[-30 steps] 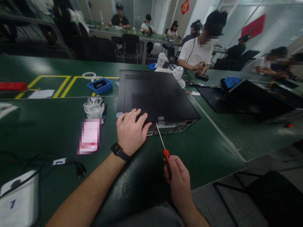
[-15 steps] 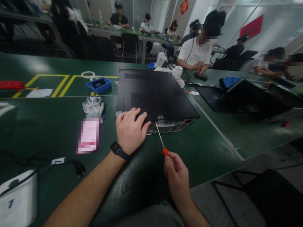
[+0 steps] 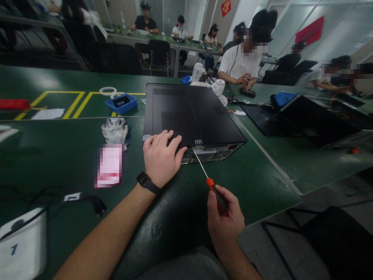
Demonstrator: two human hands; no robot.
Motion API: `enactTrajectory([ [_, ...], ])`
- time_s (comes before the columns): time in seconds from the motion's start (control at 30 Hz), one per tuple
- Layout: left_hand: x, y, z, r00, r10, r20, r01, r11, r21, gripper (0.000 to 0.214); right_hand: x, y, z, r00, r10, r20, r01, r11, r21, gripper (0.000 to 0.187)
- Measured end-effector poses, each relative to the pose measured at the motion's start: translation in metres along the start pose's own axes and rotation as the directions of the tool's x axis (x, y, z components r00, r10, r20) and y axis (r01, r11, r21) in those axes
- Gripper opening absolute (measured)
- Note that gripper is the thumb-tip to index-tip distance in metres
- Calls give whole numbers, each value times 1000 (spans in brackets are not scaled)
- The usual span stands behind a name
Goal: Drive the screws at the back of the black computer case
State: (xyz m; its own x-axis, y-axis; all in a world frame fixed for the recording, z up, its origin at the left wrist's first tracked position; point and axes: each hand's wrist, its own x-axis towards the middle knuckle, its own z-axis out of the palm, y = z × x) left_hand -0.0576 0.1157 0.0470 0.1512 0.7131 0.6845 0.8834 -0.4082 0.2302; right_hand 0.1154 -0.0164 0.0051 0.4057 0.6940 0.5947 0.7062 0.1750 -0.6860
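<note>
— Where is the black, perforated metal computer case (image 3: 201, 105) placed?
— It is laid flat on the green bench (image 3: 175, 229), with the fan-grille side turned toward the hands.
— How are the hands set?
— The left hand (image 3: 162, 160) is rested palm down on the case's near edge, fingers spread. In the right hand (image 3: 225, 214), the handle of an orange-and-black screwdriver with a thin steel shaft (image 3: 209, 181) is gripped, and its tip is held at the near edge, just beside the left thumb.
— Can any writing be read?
— A dark "1" can be read on the white, round-cornered box (image 3: 29, 241) at lower left, and "福" on the red diamond-shaped poster (image 3: 225, 7) at the back. The small black-and-white patterned sticker (image 3: 198, 142) on the case cannot be made out.
</note>
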Motion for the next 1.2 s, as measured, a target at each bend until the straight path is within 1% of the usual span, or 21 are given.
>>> enactTrajectory([
  [0.1,0,0,0,1000,7,-5,-7,1000,21,30,6,0,0,994,-109,-5,108,993,-36,15],
  [0.2,0,0,0,1000,16,-13,-15,999,35,30,15,-1,1,977,-212,-23,212,977,-7,15],
  [0.3,-1,-1,1,1000,17,-17,-16,999,32,30,21,-2,1,953,-298,-55,301,953,48,24],
  [0.4,0,-1,1,1000,16,-16,-15,1000,20,30,23,-3,2,934,-354,-47,357,930,90,38],
  [0.47,0,-1,1,1000,16,-15,-15,1000,15,30,22,-5,3,922,-386,-37,388,914,123,44],
  [0.53,0,0,1,1000,20,-17,-20,1000,22,30,23,-7,5,909,-414,-54,417,896,152,45],
  [0.7,0,-1,1,1000,22,-20,-21,999,33,29,27,-11,10,906,-409,-106,421,897,136,38],
  [0.83,0,-2,2,1000,20,-24,-19,1000,17,29,29,-9,18,893,-391,-223,425,896,131,27],
  [0.9,0,-2,3,1000,19,-22,-19,1000,21,28,27,-5,23,889,-378,-258,421,896,139,23],
  [0.97,0,-1,3,1000,21,-20,-20,999,32,28,22,0,28,888,-380,-260,430,886,174,25],
  [1.03,0,-1,3,1000,23,-19,-22,999,41,28,16,5,32,884,-397,-249,453,858,243,32],
  [1.1,0,-2,3,1000,22,-19,-21,999,45,28,11,10,34,891,-395,-223,450,835,316,41],
  [1.2,0,-2,3,999,30,-25,-29,998,53,28,6,19,36,894,-388,-225,448,807,384,46],
])
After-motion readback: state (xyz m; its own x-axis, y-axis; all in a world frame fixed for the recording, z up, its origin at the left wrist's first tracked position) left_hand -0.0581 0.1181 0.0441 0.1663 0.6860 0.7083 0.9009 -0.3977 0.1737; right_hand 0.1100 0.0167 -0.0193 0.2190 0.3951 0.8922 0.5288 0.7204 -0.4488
